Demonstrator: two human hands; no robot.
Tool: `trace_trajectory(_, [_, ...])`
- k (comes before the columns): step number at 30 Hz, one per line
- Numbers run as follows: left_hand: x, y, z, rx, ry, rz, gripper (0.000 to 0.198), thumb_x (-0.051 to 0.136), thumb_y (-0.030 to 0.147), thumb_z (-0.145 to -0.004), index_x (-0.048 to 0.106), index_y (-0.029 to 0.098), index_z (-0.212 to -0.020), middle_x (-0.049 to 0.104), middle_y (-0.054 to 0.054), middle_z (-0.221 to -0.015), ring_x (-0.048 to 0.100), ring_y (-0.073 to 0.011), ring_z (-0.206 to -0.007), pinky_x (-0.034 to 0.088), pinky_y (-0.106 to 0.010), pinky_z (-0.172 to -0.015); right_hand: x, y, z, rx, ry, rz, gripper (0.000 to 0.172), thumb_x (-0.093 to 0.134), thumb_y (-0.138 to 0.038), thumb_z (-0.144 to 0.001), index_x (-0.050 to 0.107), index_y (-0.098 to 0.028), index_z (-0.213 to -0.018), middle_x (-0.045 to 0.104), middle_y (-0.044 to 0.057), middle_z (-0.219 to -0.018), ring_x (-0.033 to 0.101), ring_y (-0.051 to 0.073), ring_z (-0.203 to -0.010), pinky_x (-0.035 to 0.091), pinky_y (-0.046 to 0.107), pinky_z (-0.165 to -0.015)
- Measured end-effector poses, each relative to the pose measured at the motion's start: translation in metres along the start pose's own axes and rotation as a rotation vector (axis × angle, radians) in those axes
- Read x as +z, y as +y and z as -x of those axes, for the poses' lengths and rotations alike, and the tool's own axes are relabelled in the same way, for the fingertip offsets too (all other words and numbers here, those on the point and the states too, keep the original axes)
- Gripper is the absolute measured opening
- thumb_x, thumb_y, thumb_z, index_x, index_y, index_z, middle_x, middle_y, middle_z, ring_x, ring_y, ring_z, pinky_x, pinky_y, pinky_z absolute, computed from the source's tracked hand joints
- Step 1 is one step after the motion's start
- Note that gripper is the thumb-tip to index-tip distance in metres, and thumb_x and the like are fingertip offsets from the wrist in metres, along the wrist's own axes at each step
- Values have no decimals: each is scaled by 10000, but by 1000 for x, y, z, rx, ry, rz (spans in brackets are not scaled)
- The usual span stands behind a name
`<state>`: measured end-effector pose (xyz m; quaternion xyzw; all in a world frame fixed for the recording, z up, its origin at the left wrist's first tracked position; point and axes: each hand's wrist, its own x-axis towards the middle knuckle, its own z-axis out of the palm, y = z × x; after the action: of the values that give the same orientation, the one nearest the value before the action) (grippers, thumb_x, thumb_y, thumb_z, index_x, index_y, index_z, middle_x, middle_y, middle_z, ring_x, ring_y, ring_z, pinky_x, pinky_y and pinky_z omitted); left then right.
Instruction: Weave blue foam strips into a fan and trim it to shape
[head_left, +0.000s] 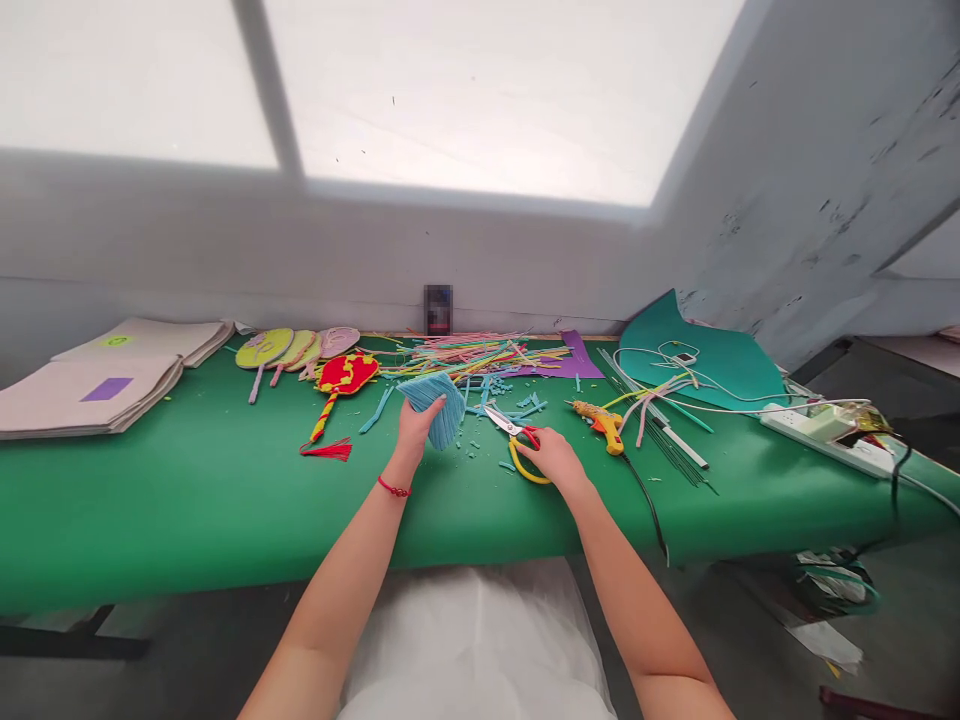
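Note:
In my left hand (pixel 411 435) is a blue panel (pixel 444 415) with a ribbed, strip-covered surface, held tilted above the table with the thumb on its face. My right hand (pixel 556 458) grips scissors (pixel 501 420) by the red handle loop, while the yellow loop shows below the fingers. The scissor blades point left toward the panel, apart from it. Between and beyond my hands lie blue offcuts (pixel 491 390) and small scraps. A red fan-shaped piece (pixel 346 374) with yellow trim, a striped handle and a red tassel lies left of my left hand.
A glue gun (pixel 600 425) with a black cord lies to the right. Coloured pipe cleaners (pixel 480 352) are heaped at the back, near a dark phone-like object (pixel 438 310). Paper stacks (pixel 97 395) and round fans (pixel 262 347) sit left; a power strip (pixel 825 440) sits right.

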<state>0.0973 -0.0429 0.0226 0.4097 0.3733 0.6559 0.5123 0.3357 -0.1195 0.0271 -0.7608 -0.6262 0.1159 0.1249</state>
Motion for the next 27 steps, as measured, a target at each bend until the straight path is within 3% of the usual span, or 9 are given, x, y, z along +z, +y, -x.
trace_trajectory(11, [2, -2, 3, -23, 12, -74, 469, 823, 321, -600, 635, 159, -999, 686, -119, -1065, 651, -265, -981, 480, -423, -901, 11, -4, -1, 67, 31, 94, 352, 529, -437, -892, 649, -145, -1048, 586, 119, -1062, 616, 206, -860, 379, 275, -637])
trace_trajectory(15, [2, -2, 2, -39, 11, -86, 487, 828, 329, -589, 631, 153, -998, 682, -131, -1077, 648, -275, -993, 480, -430, -903, 10, -7, -3, 28, 264, 28, 306, 527, -399, -892, 682, -141, -942, 622, 137, -1023, 585, 264, -973, 403, 332, -761])
trace_trajectory(18, [1, -3, 1, -61, 3, -75, 521, 833, 342, -583, 625, 156, -1023, 678, -138, -1094, 644, -283, -1004, 486, -436, -896, 4, -18, -5, -78, 398, -332, 353, 477, -450, -902, 678, -165, -958, 647, 119, -1031, 591, 239, -952, 425, 337, -793])
trace_trajectory(22, [2, -1, 1, -74, -10, -69, 526, 840, 343, -569, 629, 155, -1013, 684, -139, -1084, 645, -291, -1008, 484, -444, -903, -5, -48, -11, -253, 167, -801, 436, 532, -573, -825, 682, -199, -992, 682, 84, -1048, 611, 216, -942, 456, 317, -792])
trace_trajectory(27, [4, -1, 3, -89, -28, -92, 549, 857, 315, -527, 630, 151, -999, 692, -134, -1065, 638, -299, -1019, 481, -443, -909, 6, -88, -32, -282, 19, -1030, 482, 641, -587, -714, 682, -189, -983, 691, 70, -994, 611, 196, -877, 458, 294, -711])
